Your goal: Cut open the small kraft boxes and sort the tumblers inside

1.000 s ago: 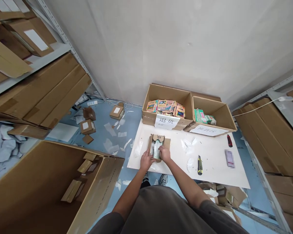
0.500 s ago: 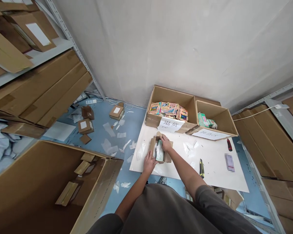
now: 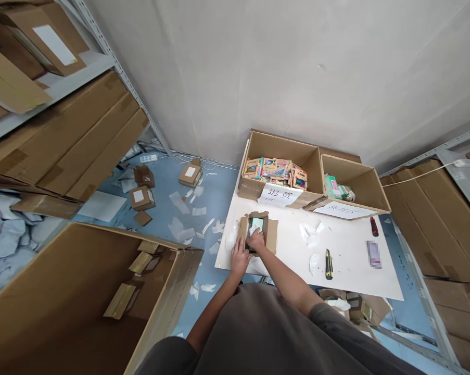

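A small cardboard box (image 3: 272, 237) stands with its flaps spread on the white table, near the left front edge. Inside it lies a pale green pack (image 3: 257, 224), partly covered by something whitish. My left hand (image 3: 240, 258) grips the box's left front side, fingers over the flap. Down in the box opening is my right hand (image 3: 255, 240), its fingers bent against the pack and the whitish material; the fingertips are partly hidden, so what they pinch cannot be made out.
Behind stand two larger cartons: one holds colourful boxes (image 3: 276, 169), the other green packs (image 3: 332, 186). A yellow-black utility knife (image 3: 329, 264), a red cutter (image 3: 374, 227) and paper scraps (image 3: 310, 233) lie to the right. A huge carton (image 3: 152, 307) stands at left.
My right hand has moved from the box's far right edge down into its opening. My left hand stays on the box. The view has shifted slightly.
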`<state>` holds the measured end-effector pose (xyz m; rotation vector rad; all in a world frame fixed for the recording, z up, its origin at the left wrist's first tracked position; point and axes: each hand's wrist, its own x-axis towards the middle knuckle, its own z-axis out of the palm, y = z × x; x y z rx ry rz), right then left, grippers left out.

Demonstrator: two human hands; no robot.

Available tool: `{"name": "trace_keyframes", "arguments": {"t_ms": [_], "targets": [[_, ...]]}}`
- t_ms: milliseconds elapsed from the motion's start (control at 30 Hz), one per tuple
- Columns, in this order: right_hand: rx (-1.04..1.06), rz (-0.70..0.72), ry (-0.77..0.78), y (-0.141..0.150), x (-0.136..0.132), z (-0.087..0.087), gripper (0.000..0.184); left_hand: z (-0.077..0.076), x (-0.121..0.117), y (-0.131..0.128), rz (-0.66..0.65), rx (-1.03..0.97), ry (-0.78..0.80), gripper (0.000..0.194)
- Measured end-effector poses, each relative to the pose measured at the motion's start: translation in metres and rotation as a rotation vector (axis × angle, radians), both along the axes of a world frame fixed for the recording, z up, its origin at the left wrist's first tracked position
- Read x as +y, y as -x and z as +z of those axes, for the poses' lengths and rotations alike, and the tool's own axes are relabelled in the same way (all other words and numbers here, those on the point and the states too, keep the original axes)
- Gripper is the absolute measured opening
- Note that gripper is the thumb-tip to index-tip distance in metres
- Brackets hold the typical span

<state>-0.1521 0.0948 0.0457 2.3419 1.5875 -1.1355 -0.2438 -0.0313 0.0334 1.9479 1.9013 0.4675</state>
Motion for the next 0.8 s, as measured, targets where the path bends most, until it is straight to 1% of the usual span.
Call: {"name": "trace_keyframes", "arguments": {"t_ms": [67, 133, 233, 333, 433, 533, 633, 733, 800], "targets": [[-0.123, 0.017, 0.014, 0.007, 0.008, -0.001, 0.11, -0.002, 0.0, -0.002, 0.002, -0.005, -0.054, 0.005], [-0.187, 0.049, 0.037, 0.01, 0.013, -0.002, 0.108, -0.004, -0.001, -0.003, -0.007, -0.011, -0.1, 0.005], [-0.19, 0.082, 0.052, 0.012, 0.011, -0.006, 0.102, -0.006, -0.002, -0.002, -0.015, -0.022, -0.119, 0.005], [-0.173, 0.067, 0.038, 0.013, 0.003, -0.009, 0.1, -0.008, -0.003, 0.002, 0.007, -0.042, -0.093, 0.005], [-0.14, 0.055, 0.004, 0.014, -0.001, -0.004, 0.098, -0.01, -0.003, 0.005, 0.027, -0.069, -0.059, 0.004], [-0.076, 0.061, -0.051, 0.01, -0.001, 0.012, 0.093, -0.011, 0.001, 0.009, 0.026, -0.116, -0.027, 0.003], [-0.021, 0.038, -0.131, -0.002, -0.004, 0.036, 0.089, -0.01, 0.006, 0.012, 0.032, -0.159, -0.004, 0.002], [0.056, 0.015, -0.235, -0.03, -0.009, 0.061, 0.089, -0.009, 0.009, 0.016, 0.042, -0.171, 0.006, 0.006], [0.129, -0.017, -0.326, -0.058, -0.012, 0.075, 0.09, -0.007, 0.012, 0.02, 0.027, -0.156, -0.002, 0.01]]}}
